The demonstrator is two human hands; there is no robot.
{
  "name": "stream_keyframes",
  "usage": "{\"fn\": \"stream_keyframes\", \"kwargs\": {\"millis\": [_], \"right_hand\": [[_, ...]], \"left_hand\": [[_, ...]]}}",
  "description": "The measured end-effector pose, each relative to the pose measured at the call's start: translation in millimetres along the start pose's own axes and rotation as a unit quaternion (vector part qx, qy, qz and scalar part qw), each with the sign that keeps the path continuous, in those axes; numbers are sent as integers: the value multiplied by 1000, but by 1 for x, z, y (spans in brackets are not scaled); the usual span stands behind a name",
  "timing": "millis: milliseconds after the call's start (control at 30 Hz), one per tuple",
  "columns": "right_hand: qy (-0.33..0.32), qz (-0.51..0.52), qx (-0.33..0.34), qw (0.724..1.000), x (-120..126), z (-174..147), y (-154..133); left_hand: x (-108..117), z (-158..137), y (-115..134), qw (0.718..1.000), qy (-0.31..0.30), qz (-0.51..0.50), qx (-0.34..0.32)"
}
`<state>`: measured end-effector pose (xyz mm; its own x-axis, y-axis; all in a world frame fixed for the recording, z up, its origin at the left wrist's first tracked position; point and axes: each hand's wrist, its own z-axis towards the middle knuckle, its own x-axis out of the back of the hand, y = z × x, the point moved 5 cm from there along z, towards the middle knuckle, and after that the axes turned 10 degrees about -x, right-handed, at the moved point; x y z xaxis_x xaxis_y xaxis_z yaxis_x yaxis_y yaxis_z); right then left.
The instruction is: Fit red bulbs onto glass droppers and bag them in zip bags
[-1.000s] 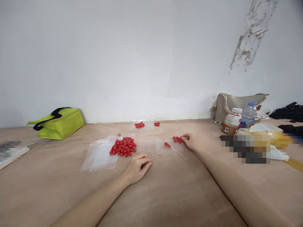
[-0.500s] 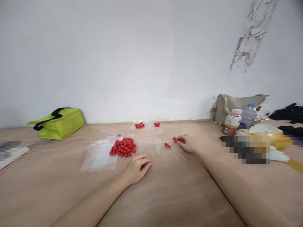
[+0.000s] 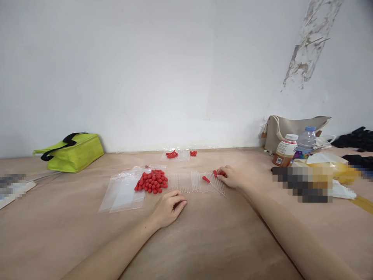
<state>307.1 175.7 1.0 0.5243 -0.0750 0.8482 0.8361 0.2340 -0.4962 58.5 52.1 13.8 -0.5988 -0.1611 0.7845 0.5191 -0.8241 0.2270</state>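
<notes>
As I look in from afar, a lime-green bag [image 3: 77, 153] sits at the left of the frame on the brown-covered desk [image 3: 58, 237]. Left of centre, clear plastic bags [image 3: 125, 194] lie partly under a heap of red bulbs [image 3: 151, 181]. Just below centre, I see the left hand [image 3: 169, 208] loosely curled, thumb and fingers narrowly parted, near clear tubes [image 3: 178, 182] in a row. A red-topped dropper [image 3: 207, 180] slants across them, right of centre. Beside it, the right hand [image 3: 231, 177] reaches the row's red tops [image 3: 215, 173]; I cannot tell whether its fingers pinch one. A white-capped bottle [image 3: 285, 151] stands farther right.
</notes>
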Motion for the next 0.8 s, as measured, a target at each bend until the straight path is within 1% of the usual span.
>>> {"fn": "stream_keyframes", "kwargs": {"millis": [133,200,333,500,600,700,800], "right_hand": [[44,16,-18,999,9,-3,-5],[47,22,-25,998,12,-6,-11],[-21,22,-40,999,2,-13,-28],[-64,-7,-62,996,-16,-21,-47],[-78,-8,-74,994,-21,-23,-52],[-65,-24,-115,991,-10,-17,-43],[-16,-51,-190,980,16,-7,-14]], "left_hand": [[0,0,0,1000,-1,1,0],[0,0,0,1000,-4,0,0],[0,1,1,1000,-3,4,0],[0,1,1,1000,-4,9,-1],[0,0,0,1000,-7,11,-1],[0,0,0,1000,-10,6,-1],[-1,-1,-1,1000,-8,5,0]]}}
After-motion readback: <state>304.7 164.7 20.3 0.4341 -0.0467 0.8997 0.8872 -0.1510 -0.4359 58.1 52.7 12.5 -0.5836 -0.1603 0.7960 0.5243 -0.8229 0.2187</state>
